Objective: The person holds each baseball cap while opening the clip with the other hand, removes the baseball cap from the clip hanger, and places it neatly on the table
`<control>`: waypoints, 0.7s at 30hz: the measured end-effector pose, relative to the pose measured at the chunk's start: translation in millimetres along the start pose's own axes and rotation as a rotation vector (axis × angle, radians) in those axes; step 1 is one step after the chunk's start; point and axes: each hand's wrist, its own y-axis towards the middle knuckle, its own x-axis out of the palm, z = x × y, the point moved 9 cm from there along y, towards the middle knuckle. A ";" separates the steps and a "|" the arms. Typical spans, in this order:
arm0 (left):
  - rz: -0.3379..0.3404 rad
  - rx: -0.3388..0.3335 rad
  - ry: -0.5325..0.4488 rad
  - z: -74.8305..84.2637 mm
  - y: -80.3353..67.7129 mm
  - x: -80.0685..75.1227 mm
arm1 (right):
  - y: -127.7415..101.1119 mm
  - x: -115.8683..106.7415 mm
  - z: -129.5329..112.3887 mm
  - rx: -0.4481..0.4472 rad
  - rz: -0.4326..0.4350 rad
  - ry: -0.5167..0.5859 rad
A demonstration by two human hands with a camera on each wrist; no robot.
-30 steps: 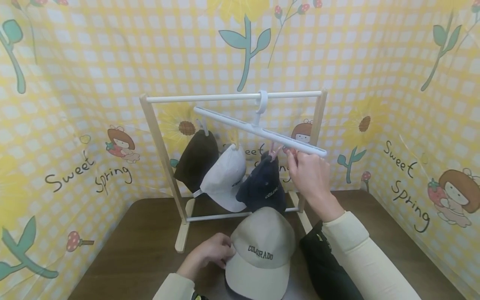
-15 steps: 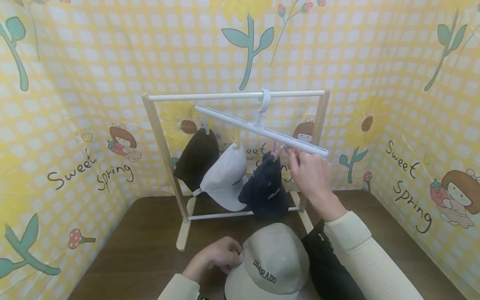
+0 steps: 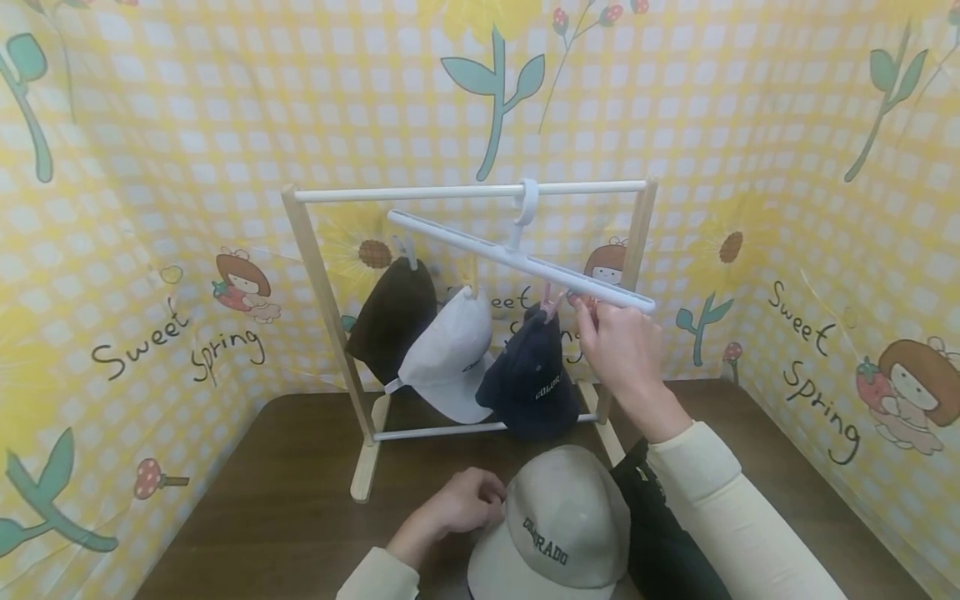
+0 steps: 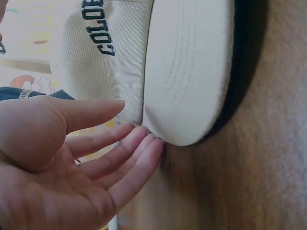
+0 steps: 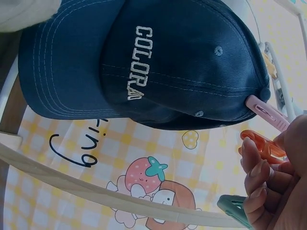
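A beige COLORADO cap (image 3: 570, 517) rests on the table near the front. My left hand (image 3: 468, 500) is at its left side; in the left wrist view the loosely bent fingertips (image 4: 152, 143) touch the cap where brim meets crown, and the thumb lies over the crown. My right hand (image 3: 622, 346) is raised to the low right end of a tilted white hanger (image 3: 517, 260), pinching an orange clip (image 5: 261, 146). Beside it, a navy cap (image 3: 528, 375) hangs from a pink clip (image 5: 267, 112). A green clip (image 5: 234, 208) shows by the fingers.
The hanger hooks over the white rail (image 3: 405, 194) of a wooden stand. A white cap (image 3: 450, 358) and a dark brown cap (image 3: 393, 321) hang from its higher left side. Another dark cap (image 3: 667, 533) lies right of the beige one, partly under the right sleeve.
The beige cap has shifted right and nearer to me, turning slightly, with my left hand following it rightward. My right hand stays at the hanger's end; the navy cap has swung slightly right.
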 end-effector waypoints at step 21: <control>0.324 0.110 -0.110 19.5 21.4 -25.5 | -1.3 3.2 -1.8 0.011 -0.023 -0.011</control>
